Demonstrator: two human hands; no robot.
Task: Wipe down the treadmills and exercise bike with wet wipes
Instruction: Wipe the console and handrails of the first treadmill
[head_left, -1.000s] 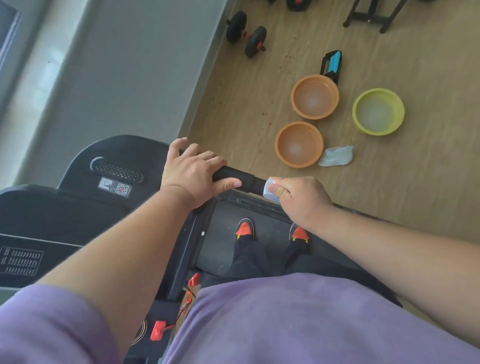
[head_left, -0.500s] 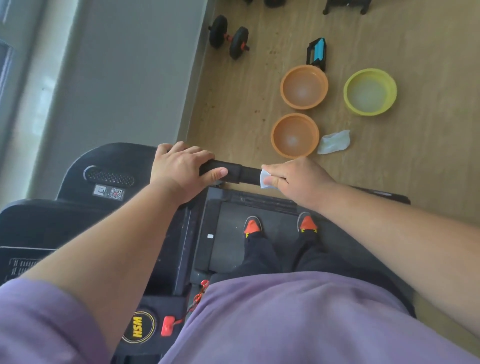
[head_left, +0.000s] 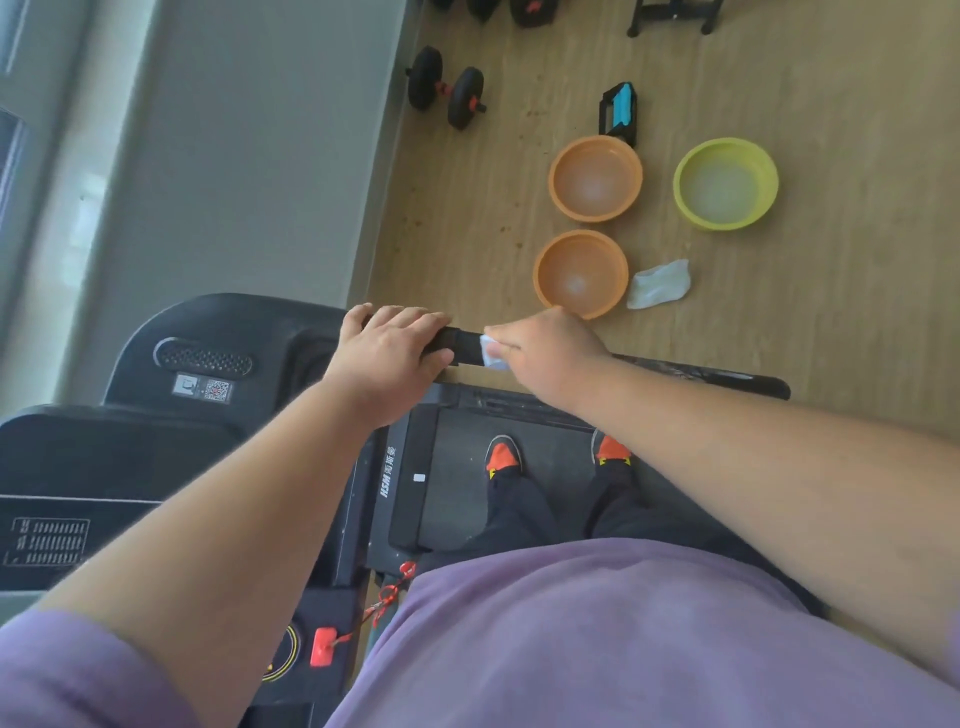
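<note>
Person stands on the treadmill belt. Left hand curls round the black handrail, steadying. Right hand pinches a small wet wipe against the same rail, just beside the left. Risks: the wipe is tiny and bunched, so it likely misses the rail's underside or slips out of the pinch; a wet rail could make the left grip slide. Three basins and a used wipe sit on the floor near the deck, a trip hazard when stepping off.
</note>
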